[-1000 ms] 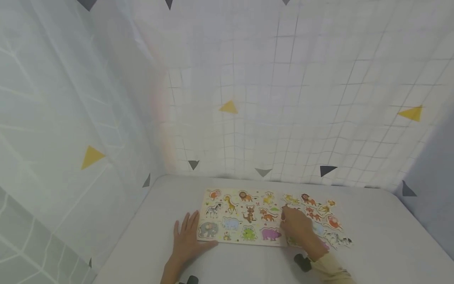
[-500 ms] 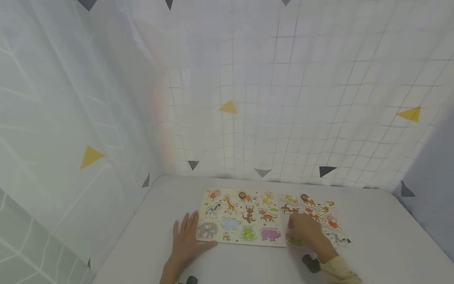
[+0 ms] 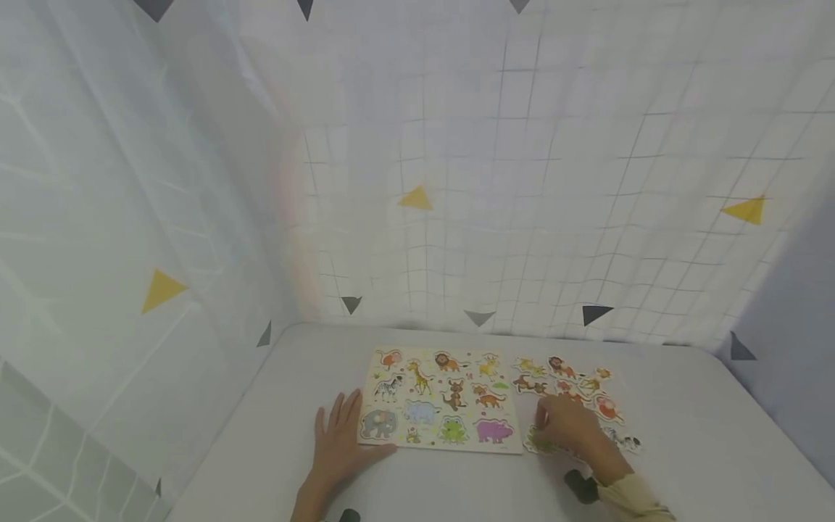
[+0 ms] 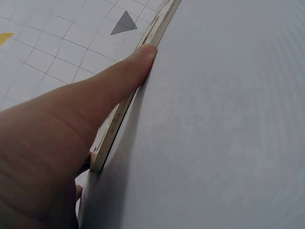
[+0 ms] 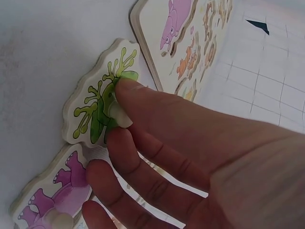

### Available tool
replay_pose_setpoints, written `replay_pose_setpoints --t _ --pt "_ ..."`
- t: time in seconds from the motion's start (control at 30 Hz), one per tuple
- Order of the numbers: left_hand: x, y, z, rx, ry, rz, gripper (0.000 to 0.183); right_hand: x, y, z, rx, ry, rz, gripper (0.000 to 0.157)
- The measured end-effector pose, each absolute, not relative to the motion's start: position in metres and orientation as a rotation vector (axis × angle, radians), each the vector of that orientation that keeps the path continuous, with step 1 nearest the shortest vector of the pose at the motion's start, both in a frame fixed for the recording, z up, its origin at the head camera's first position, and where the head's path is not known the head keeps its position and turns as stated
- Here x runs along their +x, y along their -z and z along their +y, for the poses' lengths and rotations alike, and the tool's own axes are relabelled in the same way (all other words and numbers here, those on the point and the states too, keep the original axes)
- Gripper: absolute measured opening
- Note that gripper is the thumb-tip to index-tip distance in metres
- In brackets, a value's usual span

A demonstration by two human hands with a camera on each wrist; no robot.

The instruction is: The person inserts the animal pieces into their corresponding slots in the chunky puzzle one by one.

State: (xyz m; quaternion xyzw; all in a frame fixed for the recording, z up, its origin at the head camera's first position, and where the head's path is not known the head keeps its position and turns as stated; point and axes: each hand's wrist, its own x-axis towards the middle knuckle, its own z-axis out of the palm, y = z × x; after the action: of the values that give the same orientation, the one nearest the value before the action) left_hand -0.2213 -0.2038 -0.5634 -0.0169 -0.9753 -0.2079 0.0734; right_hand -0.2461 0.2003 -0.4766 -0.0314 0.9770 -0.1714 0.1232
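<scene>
A wooden animal puzzle board (image 3: 443,446) lies flat on the table. My left hand (image 3: 339,442) is spread at its near left corner; the thumb (image 4: 143,55) touches the front edge and the fingers lie along the left side. Right of the board, my right hand (image 3: 570,424) pinches the small pale knob (image 5: 119,116) of a green frog puzzle piece (image 5: 88,112) between thumb and index finger. That piece sits beside the board's corner, its frog partly covered by the thumb. A purple hippo piece (image 5: 66,198) adjoins it, under the other fingers.
Several loose animal pieces lie right of the board, among them a lion (image 3: 562,367), a kangaroo (image 3: 530,385), a monkey (image 3: 607,407) and a zebra (image 3: 628,441). Behind the table (image 3: 457,486) hangs a pale gridded curtain (image 3: 470,254).
My right hand has moved from beside the kangaroo piece toward the near side, down onto the frog piece. The left hand stays at the board's corner.
</scene>
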Motion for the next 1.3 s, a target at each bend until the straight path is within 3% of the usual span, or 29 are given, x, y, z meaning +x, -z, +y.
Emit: replay_pose_setpoints --t 0.97,1.3 --pt "-0.220 0.558 -0.203 -0.031 0.671 -2.944 0.126 -0.250 0.468 0.204 -0.173 0.611 2.864 0.010" --pt "-0.219 0.556 -0.201 -0.031 0.654 -2.940 0.126 -0.248 0.467 0.192 -0.215 0.758 2.926 0.015"
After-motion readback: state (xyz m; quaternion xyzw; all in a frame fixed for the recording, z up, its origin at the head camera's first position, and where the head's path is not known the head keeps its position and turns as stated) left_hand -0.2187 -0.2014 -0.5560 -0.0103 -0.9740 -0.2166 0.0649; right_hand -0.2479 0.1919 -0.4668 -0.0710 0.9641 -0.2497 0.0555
